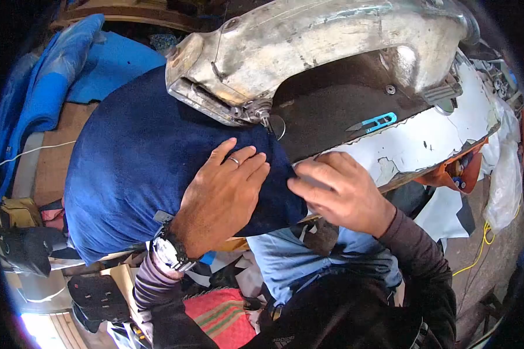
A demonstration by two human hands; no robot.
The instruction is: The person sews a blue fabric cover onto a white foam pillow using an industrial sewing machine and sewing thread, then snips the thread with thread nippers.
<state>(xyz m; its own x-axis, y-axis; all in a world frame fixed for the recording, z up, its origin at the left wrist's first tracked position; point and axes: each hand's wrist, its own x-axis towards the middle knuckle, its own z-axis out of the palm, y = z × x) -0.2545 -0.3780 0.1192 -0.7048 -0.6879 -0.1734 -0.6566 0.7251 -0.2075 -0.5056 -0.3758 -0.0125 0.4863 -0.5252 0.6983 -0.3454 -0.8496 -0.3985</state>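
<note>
A large piece of navy blue cloth drapes over the sewing machine bed and hangs down on the left. My left hand lies flat on it, fingers stretched towards the needle area. At the cloth's right edge my right hand has its fingers curled and closed on the border; its fingertips are partly hidden. Just beyond both hands is the needle and presser foot of an old, worn sewing machine, at the cloth's far edge.
Blue-handled thread snips lie on the dark machine bed, near a small metal bobbin. White peeling tabletop runs along the right. An orange pouch hangs below its edge. Rolled blue sheets stand at the left.
</note>
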